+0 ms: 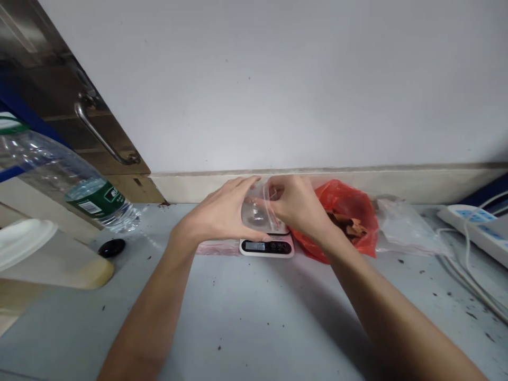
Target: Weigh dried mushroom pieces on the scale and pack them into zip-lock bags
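Observation:
A clear plastic zip bag with a reddish strip along its mouth is between my hands, above a small white digital scale with a lit display. My left hand curves around the bag's left side, thumb low and fingers high. On the other side, my right hand is closed in a pinch at the strip; its fingertips are partly hidden. Just right of the scale, an open red plastic bag holds brown, curled, bark-like pieces, partly behind my right forearm.
Crumpled clear plastic lies beyond the red bag. At far right are a white power strip and cables. On the left are a tilted water bottle, a white-lidded tub and a black oval object. A pale wall rises behind.

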A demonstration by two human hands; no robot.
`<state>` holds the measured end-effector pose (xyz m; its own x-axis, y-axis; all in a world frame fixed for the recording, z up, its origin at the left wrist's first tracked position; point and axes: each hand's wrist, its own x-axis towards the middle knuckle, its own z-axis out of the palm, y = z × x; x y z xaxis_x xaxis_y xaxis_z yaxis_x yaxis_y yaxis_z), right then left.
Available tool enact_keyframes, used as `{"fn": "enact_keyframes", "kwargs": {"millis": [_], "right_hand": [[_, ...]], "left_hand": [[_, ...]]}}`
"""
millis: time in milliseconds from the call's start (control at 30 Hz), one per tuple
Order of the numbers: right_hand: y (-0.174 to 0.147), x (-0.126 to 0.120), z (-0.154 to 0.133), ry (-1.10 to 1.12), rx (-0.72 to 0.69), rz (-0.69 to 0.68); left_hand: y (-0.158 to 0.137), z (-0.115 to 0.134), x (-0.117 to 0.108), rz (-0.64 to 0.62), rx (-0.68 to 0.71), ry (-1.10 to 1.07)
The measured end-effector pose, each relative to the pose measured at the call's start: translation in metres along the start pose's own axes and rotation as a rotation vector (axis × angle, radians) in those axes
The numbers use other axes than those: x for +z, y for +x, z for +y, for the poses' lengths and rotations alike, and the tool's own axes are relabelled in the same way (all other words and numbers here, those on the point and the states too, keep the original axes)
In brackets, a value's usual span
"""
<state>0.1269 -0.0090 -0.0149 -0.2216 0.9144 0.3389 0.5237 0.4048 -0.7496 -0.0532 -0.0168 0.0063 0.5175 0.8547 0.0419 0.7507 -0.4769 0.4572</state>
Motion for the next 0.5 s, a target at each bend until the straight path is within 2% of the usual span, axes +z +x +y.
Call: {"fn": "enact_keyframes", "kwargs": {"millis": [100, 200, 300, 400, 500], "right_hand": [[0.0, -0.004, -0.001, -0.044, 0.064, -0.058], [0.0, -0.01, -0.001, -0.276, 0.205, -0.095], [-0.002, -0.009, -0.001, -0.49, 0.31, -0.283], [-0.002, 0.0, -0.003, -0.558, 0.301, -0.493], [0.0, 0.009, -0.002, -0.63, 0.252, -0.587]], "left_hand": [[-0.001, -0.006, -0.006, 0.055, 0.024, 0.014], [-0.005, -0.018, -0.014, 0.085, -0.03, 0.045], [-0.009, -0.033, -0.019, 0.012, -0.094, 0.056], [-0.009, -0.044, -0.017, -0.063, -0.123, 0.052], [-0.006, -0.048, -0.012, -0.11, -0.114, 0.044]]}}
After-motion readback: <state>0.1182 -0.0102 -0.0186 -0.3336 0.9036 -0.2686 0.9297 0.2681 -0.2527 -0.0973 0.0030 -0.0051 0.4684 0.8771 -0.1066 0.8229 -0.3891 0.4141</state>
